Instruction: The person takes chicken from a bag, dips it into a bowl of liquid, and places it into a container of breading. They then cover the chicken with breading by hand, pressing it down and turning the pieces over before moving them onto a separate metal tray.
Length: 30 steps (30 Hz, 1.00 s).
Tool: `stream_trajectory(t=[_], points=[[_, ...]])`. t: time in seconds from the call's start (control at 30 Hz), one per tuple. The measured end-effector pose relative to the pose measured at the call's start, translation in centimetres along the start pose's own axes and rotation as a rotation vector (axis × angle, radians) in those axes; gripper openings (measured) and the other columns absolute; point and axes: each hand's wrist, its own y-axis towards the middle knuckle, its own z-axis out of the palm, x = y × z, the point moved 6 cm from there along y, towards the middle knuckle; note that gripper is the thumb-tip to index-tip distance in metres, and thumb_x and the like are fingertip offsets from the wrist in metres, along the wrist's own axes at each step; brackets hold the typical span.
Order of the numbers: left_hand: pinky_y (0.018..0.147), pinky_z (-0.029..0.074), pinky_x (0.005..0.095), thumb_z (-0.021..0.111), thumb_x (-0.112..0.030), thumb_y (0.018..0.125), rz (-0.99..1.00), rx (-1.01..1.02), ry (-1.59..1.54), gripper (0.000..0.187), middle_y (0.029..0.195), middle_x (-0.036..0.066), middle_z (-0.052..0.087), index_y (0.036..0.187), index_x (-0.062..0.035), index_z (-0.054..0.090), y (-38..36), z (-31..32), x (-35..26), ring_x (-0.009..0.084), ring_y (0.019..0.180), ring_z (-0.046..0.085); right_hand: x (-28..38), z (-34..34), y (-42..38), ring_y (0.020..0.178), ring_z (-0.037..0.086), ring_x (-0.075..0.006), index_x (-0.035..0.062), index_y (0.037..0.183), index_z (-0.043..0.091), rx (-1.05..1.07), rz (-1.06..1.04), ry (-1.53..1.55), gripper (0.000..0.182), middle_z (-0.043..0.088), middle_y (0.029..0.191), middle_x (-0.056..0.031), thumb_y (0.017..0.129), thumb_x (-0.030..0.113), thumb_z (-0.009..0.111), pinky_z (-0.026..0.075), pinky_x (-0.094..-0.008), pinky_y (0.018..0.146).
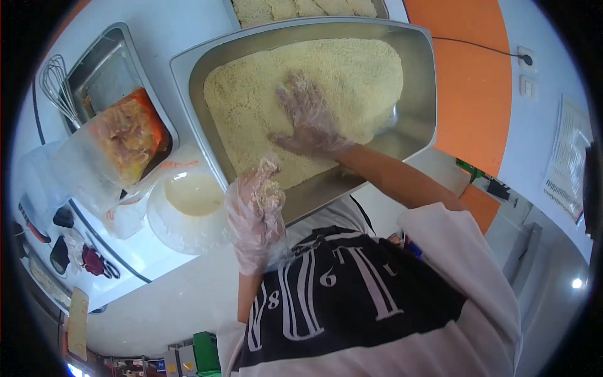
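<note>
A deep metal pan (418,81) holds a wide bed of pale yellow crumbs (251,81). My right hand (308,119), in a clear plastic glove, lies palm down on the crumbs with its fingers stretched out. Crumbs stick to its fingertips. My left hand (254,210), gloved too, is raised at the pan's near left edge. Its fingers are curled and thickly coated with crumbs; whether anything is inside them I cannot make out. Beside it stands a white tub (173,229) with a pale creamy liquid (195,193).
On the left, a plastic bag of raw meat pieces (129,135) rests partly in a metal tray (119,53), with a whisk (59,88) across its edge. Another crumb-filled tray (308,9) sits behind the pan. Scissors (110,270) lie at lower left.
</note>
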Motion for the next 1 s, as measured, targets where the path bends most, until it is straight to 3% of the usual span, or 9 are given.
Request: stream_trajectory(t=[0.33, 0.4, 0.53, 0.63, 0.7, 0.77, 0.8, 0.87, 1.0], points=[[0.1, 0.05, 0.0511, 0.07, -0.018, 0.099, 0.004, 0.067, -0.02, 0.043, 0.129, 0.02, 0.07, 0.14, -0.0062, 0.063, 0.6, 0.6, -0.4, 0.0436, 0.113, 0.065, -1.0, -2.1, 3.7, 0.16, 0.028, -0.0487, 0.0055, 0.165, 0.042, -0.094, 0.066, 0.358, 0.094, 0.025, 0.175, -0.0295, 0.1, 0.073, 0.052, 0.014, -0.0585, 0.133], [0.101, 0.049, 0.0501, 0.069, -0.021, 0.101, -0.012, 0.02, 0.117, 0.041, 0.129, 0.02, 0.069, 0.138, -0.0054, 0.064, 0.9, 0.5, -0.6, 0.0429, 0.115, 0.065, -0.1, -0.9, 4.5, 0.159, 0.031, -0.0465, 0.0089, 0.164, 0.044, -0.132, 0.033, 0.004, 0.086, 0.028, 0.174, -0.0293, 0.102, 0.068, 0.054, 0.017, -0.0618, 0.13], [0.105, 0.047, 0.0492, 0.063, -0.019, 0.105, -0.118, 0.02, -0.053, 0.038, 0.136, 0.022, 0.067, 0.14, -0.0048, 0.064, 2.8, 0.7, -1.0, 0.0432, 0.122, 0.062, -1.1, -1.5, 4.1, 0.161, 0.028, -0.04, 0.0144, 0.165, 0.043, -0.17, 0.063, 0.087, 0.073, 0.031, 0.174, -0.021, 0.106, 0.053, 0.059, 0.015, -0.0621, 0.132], [0.126, 0.033, 0.0505, 0.049, -0.011, 0.108, 0.17, 0.085, 0.28, 0.049, 0.162, 0.023, 0.05, 0.157, -0.0035, 0.051, 5.9, 1.5, -2.5, 0.0378, 0.152, 0.047, -1.8, -2.9, 4.2, 0.153, 0.039, -0.0437, 0.0118, 0.157, 0.053, -0.267, -0.013, 0.328, 0.065, 0.046, 0.164, -0.0228, 0.107, 0.053, 0.056, 0.02, -0.0624, 0.128], [0.13, 0.029, 0.0516, 0.047, -0.005, 0.106, 0.183, 0.117, 0.547, 0.054, 0.168, 0.021, 0.045, 0.16, -0.0048, 0.049, 9.2, 3.1, -0.9, 0.037, 0.158, 0.04, -4.0, -5.0, 5.1, 0.143, 0.05, -0.0432, 0.0085, 0.146, 0.062, -0.451, 0.203, 0.537, 0.056, 0.056, 0.152, -0.0243, 0.108, 0.049, 0.054, 0.033, -0.0564, 0.123], [0.13, 0.03, 0.0516, 0.046, -0.004, 0.105, 0.148, 0.114, 0.725, 0.055, 0.167, 0.02, 0.046, 0.16, -0.0056, 0.049, 13.2, 5.0, 2.3, 0.0371, 0.158, 0.041, -7.2, -3.8, 7.1, 0.135, 0.057, -0.0431, 0.0062, 0.141, 0.065, -0.256, 0.307, 0.561, 0.053, 0.061, 0.143, -0.0255, 0.109, 0.047, 0.052, 0.04, -0.0537, 0.116], [0.13, 0.03, 0.0502, 0.046, -0.014, 0.106, 0.013, 0.252, 0.739, 0.053, 0.167, 0.021, 0.047, 0.159, -0.005, 0.05, 15.5, 6.2, 4.3, 0.0382, 0.156, 0.042, -8.5, -2.6, 7.4, 0.127, 0.063, -0.0429, 0.0039, 0.135, 0.067, -0.067, 0.431, 0.551, 0.051, 0.066, 0.134, -0.0267, 0.11, 0.045, 0.051, 0.048, -0.0509, 0.109], [0.13, 0.031, 0.0475, 0.048, -0.033, 0.108, -0.252, 0.522, 0.746, 0.056, 0.165, 0.023, 0.047, 0.156, -0.0039, 0.053, 18.4, 8.2, 7.5, 0.0403, 0.153, 0.044, -8.2, -3.8, 7.9, 0.117, 0.066, -0.0447, 0.0032, 0.127, 0.071, -0.065, 0.331, 0.571, 0.047, 0.071, 0.124, -0.0266, 0.108, 0.043, 0.055, 0.05, -0.0508, 0.102], [0.13, 0.031, 0.0481, 0.046, -0.041, 0.11, -0.207, 0.452, 0.472, 0.059, 0.163, 0.025, 0.049, 0.154, -0.0029, 0.056, 18.2, 11.8, 7.7, 0.0409, 0.151, 0.046, -8.5, -5.2, 8.6, 0.105, 0.071, -0.0435, 0.0004, 0.115, 0.075, 0.048, 0.338, 0.749, 0.049, 0.075, 0.107, -0.0282, 0.106, 0.045, 0.058, 0.052, -0.0519, 0.094]])
